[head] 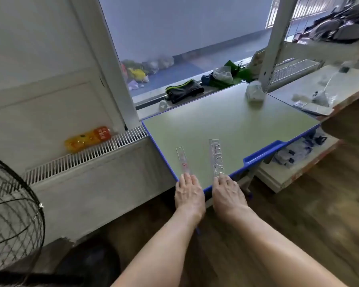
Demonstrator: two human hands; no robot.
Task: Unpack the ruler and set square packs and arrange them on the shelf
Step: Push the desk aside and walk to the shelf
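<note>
Your left hand (188,193) lay flat at the near edge of the green table (226,121), its fingers fairly straight and resting on the near end of a clear ruler (182,160) with pink marks. Your right hand (228,195) lay just beside it in the same way, fingers stretched onto the near end of a stencil ruler (217,158). Neither hand was curled round anything; both thumbs were hidden. The two rulers lay flat on the table, side by side but apart, pointing away from you. At the far right corner of the table sat a white bag (254,93), next to the white shelf post (272,48). A dark pouch (183,91) lay on the sill beyond the table, and an orange packet (87,138) rested on the radiator (87,156) to your left.
</note>
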